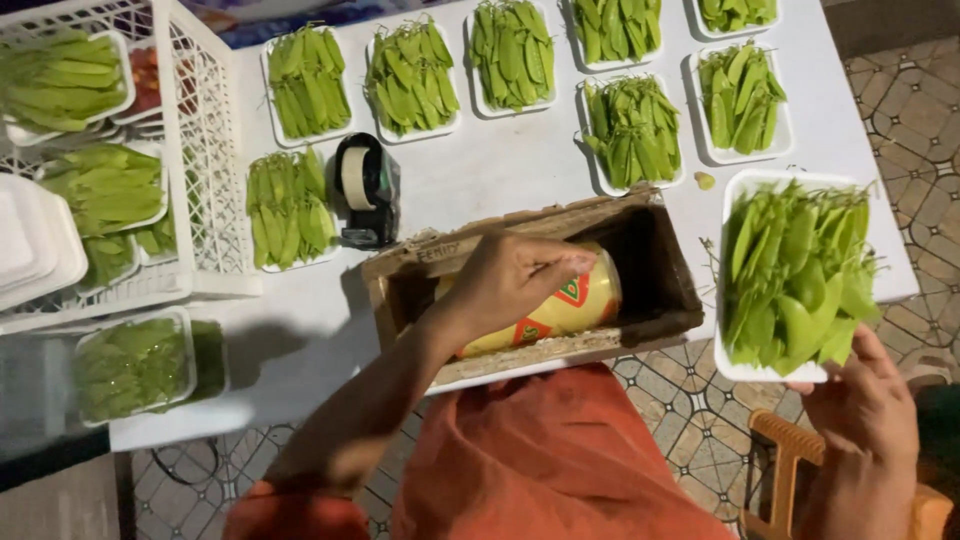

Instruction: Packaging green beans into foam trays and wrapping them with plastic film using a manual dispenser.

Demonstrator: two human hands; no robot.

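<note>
In the wooden box (pixel 640 290) at the table (pixel 500 180) edge, the left hand (pixel 510 280) pinches at the yellow film roll (pixel 570 305), fingers closed on its surface, as if to draw wrap. The right hand (pixel 865 410) grips a tray of pea pods (pixel 795 270) from below, level so nothing spills.

The left hand (pixel 510 280) covers the middle of the yellow roll (pixel 560 310), so what its fingers (pixel 560 262) pinch cannot be told. Beyond them, two pea trays (pixel 735 15) are cut by the top edge. The right hand's (pixel 865 420) fingers hide under its tray (pixel 795 275).
</note>
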